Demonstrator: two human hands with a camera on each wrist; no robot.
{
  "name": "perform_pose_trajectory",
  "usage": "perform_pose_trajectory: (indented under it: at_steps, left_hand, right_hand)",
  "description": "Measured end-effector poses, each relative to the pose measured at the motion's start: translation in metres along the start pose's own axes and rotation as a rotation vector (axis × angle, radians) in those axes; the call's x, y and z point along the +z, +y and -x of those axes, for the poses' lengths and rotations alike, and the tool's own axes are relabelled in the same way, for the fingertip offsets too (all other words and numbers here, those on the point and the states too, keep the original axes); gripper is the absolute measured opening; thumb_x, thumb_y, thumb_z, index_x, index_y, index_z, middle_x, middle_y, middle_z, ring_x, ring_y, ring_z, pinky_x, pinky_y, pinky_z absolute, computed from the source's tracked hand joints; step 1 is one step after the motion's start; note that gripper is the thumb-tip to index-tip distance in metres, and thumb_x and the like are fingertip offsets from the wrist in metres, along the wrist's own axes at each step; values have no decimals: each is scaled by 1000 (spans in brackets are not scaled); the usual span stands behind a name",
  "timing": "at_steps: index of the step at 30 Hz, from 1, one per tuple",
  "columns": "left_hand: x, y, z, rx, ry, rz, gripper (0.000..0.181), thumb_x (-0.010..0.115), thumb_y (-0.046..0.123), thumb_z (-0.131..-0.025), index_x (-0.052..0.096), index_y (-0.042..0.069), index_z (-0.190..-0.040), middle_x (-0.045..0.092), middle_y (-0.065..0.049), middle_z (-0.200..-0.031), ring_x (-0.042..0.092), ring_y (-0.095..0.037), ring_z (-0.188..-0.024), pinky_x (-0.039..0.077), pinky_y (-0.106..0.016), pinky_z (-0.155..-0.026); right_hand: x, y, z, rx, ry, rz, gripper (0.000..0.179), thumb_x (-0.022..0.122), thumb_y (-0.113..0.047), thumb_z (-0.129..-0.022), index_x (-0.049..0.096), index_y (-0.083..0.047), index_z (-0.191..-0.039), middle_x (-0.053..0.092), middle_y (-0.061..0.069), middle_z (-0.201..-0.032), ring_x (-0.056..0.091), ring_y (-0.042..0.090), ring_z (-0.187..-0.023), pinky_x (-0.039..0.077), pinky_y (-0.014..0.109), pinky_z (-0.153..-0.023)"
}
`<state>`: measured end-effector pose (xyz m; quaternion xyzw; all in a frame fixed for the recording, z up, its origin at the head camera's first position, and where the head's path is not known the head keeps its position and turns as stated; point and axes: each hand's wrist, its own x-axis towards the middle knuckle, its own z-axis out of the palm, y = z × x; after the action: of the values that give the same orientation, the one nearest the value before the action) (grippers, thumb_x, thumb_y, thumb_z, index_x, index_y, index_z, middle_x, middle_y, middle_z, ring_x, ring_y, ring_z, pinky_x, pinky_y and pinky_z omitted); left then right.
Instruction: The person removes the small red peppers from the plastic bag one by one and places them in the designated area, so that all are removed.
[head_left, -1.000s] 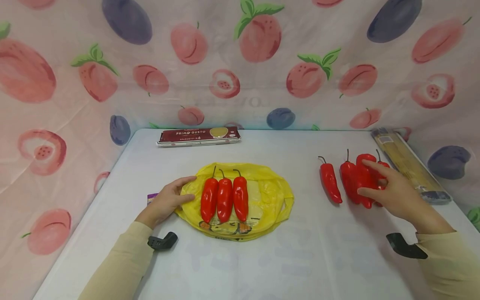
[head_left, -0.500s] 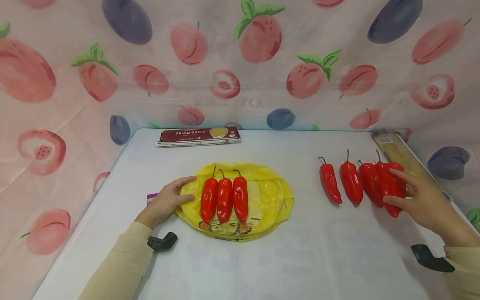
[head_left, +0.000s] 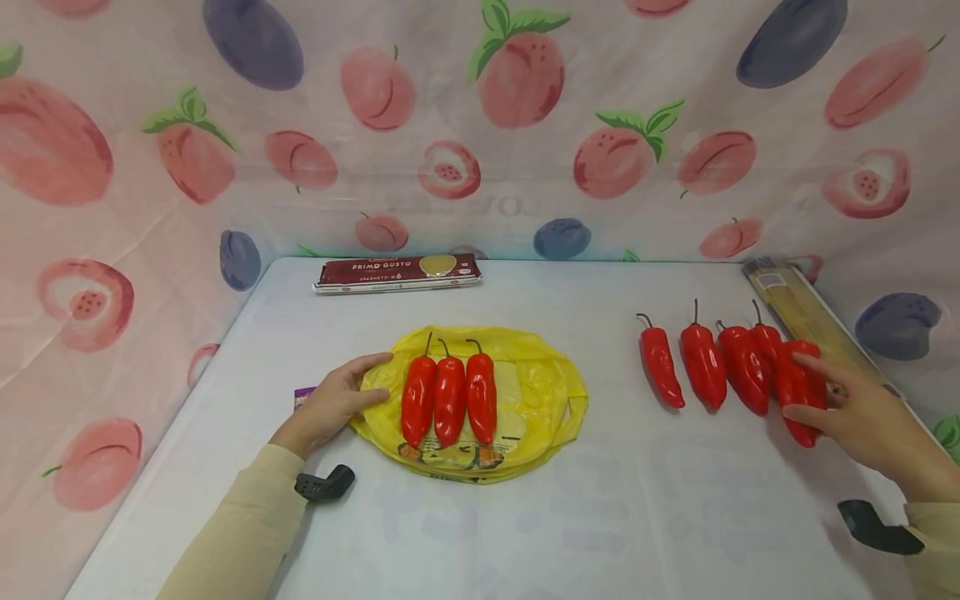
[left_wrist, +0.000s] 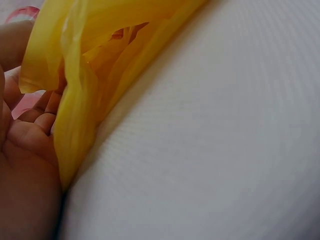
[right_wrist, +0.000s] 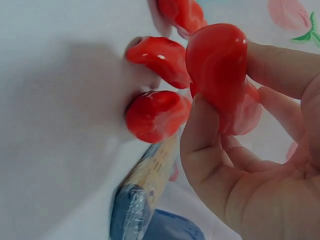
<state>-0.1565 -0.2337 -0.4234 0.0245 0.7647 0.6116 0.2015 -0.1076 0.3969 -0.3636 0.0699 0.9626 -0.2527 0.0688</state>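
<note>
Held pepper (head_left: 799,387) — long axis near-far; tip nearest

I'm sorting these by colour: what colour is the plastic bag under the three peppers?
The plastic bag is yellow, best seen in the head view.

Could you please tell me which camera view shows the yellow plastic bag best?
The head view, since nearly all of the yellow plastic bag shows there, with three red peppers on top. The left wrist view gives only a close-up of folds beside the left hand; the right wrist view shows none of it.
</note>
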Motion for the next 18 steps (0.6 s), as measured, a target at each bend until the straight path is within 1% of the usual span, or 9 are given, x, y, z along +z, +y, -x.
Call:
perform_pose_trajectory:
  at_steps: [4, 8, 13, 18]
  left_hand:
    - [0, 0, 0, -2, 6, -1, 64, 67, 13, -94, 41, 15, -153, 34, -12, -157, 57, -28, -122, 55, -32, -89]
    - [0, 0, 0, 4, 2, -3, 64, 67, 14, -95, 41, 15, -153, 33, -12, -158, 56, -30, -124, 55, -33, -90]
    - [0, 0, 0, 5, 0, -5, 64, 67, 14, -95, 41, 15, -153, 33, -11, -158, 57, -29, -123, 55, -33, -89]
    - [0, 0, 0, 6, -5, 5, 64, 67, 14, -95, 41, 15, -153, 34, -12, -157, 57, -29, -122, 55, -33, -90]
  right_hand:
    - [2, 6, 0, 15, -5, 2, 89, 73, -19, -91, 16, 7, -153, 18, 49, -140, 30, 72, -115, 52, 66, -74]
    - [4, 10, 0, 26, -8, 9, 88, 75, -16, -89, 19, 9, -152, 21, 49, -138, 34, 69, -111, 56, 61, -71]
    - [4, 12, 0, 41, -43, 16, 89, 76, -20, -88, 20, 10, -151, 25, 49, -134, 38, 67, -107, 59, 55, -69]
    - [4, 12, -1, 50, -76, 31, 90, 76, -24, -89, 20, 11, -150, 27, 49, -132, 39, 67, -108, 59, 54, -69]
